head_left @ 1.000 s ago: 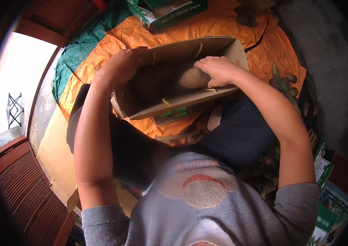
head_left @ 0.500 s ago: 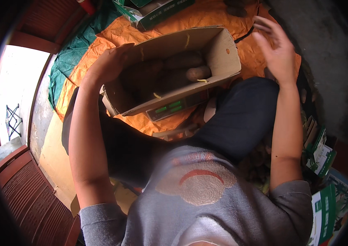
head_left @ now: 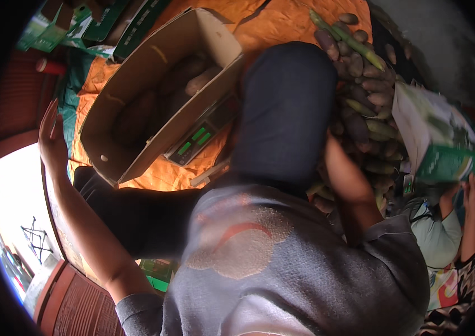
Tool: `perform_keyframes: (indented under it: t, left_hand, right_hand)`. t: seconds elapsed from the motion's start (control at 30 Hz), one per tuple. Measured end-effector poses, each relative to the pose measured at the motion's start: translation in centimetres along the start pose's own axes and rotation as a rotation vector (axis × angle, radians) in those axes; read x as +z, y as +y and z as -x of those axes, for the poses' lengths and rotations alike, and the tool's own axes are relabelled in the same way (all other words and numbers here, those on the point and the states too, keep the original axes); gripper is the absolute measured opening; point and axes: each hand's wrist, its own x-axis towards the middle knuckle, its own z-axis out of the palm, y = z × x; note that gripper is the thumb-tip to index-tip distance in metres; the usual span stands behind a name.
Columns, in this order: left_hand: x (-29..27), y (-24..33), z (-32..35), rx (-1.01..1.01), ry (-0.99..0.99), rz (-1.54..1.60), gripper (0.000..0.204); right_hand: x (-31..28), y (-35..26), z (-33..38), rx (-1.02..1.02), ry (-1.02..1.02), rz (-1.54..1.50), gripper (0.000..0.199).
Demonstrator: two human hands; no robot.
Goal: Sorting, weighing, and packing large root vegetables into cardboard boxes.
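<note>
My left hand [head_left: 53, 143] is raised beside the cardboard box [head_left: 153, 131], its fingers apart and holding nothing. Inside the open-topped box lie several dark, elongated tubers, one paler tuber [head_left: 203, 81] catching the light. The box rests on a scale [head_left: 207, 131] with lit green digits. My right forearm [head_left: 352, 182] reaches down past my bent knee towards a heap of reddish-brown tubers [head_left: 355, 126]. The knee and the heap hide my right hand, so its fingers do not show.
An orange sheet [head_left: 282, 19] lies under the box and heap. Long green stalks [head_left: 360, 45] lie on the tubers. A green-and-white carton [head_left: 436, 134] stands right of the heap, near another person's arm [head_left: 469, 218]. More green cartons [head_left: 100, 25] sit at the far left.
My left hand has left the box's rim and moved outward to the left. My right hand has gone down behind the knee. The view has swung right, bringing the heap into sight.
</note>
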Motion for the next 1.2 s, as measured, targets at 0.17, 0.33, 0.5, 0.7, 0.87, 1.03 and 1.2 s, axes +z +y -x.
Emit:
perform_keyframes:
  t: [0.17,0.33,0.5,0.7,0.87,1.03,1.2]
  left_hand:
    - [-2.5,-1.3,0.5,-0.085,0.009,0.09,0.034]
    - [-4.4,-2.4,1.6,-0.138,0.009,0.106,0.035]
    - [-6.7,-1.9,3.9,-0.306,0.078,0.084,0.037]
    - [-4.2,-4.7,4.5,-0.4,0.08,0.317,0.04]
    - [-5.7,-5.9,5.7,-0.459,0.114,0.286,0.036]
    - [-4.7,-4.6,5.0,-0.474,0.098,0.174,0.033]
    - [-4.0,-3.4,3.5,-0.334,0.069,0.077,0.027]
  right_hand:
    - [-1.2,0.9,8.3,0.021,0.029,0.593,0.03]
    - [-11.5,1.9,6.8,0.071,0.019,1.223,0.036]
    - [-12.4,-1.8,4.1,0.045,0.123,1.563,0.053]
    - [-23.7,-2.9,-2.5,0.588,0.19,1.582,0.103]
    - [-21.0,-4.0,-1.9,0.677,-0.09,1.693,0.111]
    - [-20.4,-4.9,-1.6,0.642,-0.15,1.836,0.107]
    - [-21.5,-4.7,-0.2,0.434,-0.142,1.68,0.099]
